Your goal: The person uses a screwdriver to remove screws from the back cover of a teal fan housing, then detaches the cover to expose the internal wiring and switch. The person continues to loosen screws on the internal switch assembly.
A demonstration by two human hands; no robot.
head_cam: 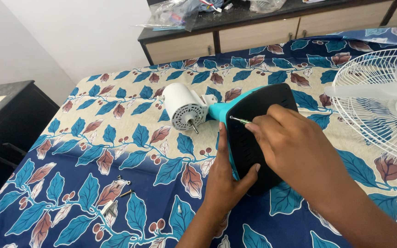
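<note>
A fan base (258, 115), teal with a black underside, lies tipped on its side on the leaf-patterned cloth (116, 138). Its neck joins a white motor housing (183, 105) with a bare shaft pointing toward me. My left hand (226, 181) grips the base's near edge, thumb on the black face. My right hand (286, 142) holds a thin screwdriver (240, 120), its green-tinted shank tip set against the black underside near the top left.
A white fan grille (377, 105) with a translucent blade lies at the right. Small screws and a white part (113, 202) lie on the cloth at lower left. A dark-topped cabinet (253, 32) with plastic bags stands behind; a black cabinet (5, 119) stands left.
</note>
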